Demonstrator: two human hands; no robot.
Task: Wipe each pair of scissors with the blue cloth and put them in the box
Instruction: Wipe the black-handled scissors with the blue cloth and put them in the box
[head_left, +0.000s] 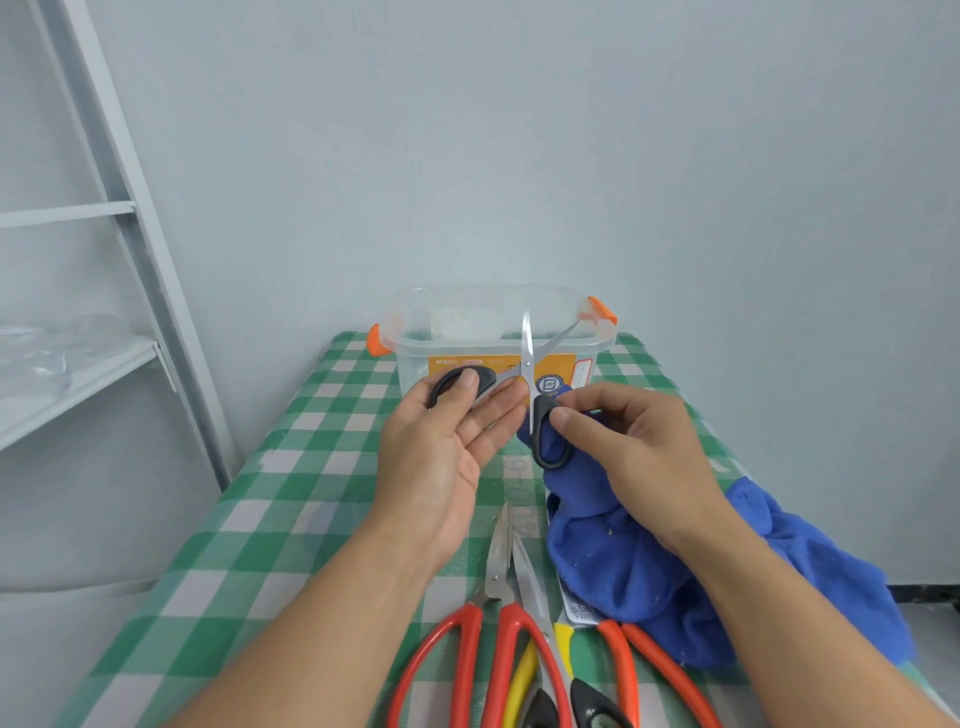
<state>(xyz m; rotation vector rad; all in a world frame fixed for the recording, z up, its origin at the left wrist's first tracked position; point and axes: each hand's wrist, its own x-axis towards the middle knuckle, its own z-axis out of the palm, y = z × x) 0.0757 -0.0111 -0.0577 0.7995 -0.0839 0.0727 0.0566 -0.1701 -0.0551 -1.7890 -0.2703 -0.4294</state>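
Black-handled scissors (527, 364) are held spread open in front of the clear plastic box (415, 332). My left hand (441, 447) holds one black handle loop between thumb and fingers. My right hand (634, 447) pinches the other loop, with the blue cloth (623, 561) bunched under the palm and trailing onto the table. Both blades point up and away, over the box's front wall. Red-handled scissors (483, 639), a yellow-and-black pair (540, 670) and an orange-handled pair (639, 670) lie at the near edge.
The table wears a green and white checked cover (270, 519). The box has orange latches (602, 309) and stands at the far end against the wall. A white metal shelf frame (130, 260) stands to the left.
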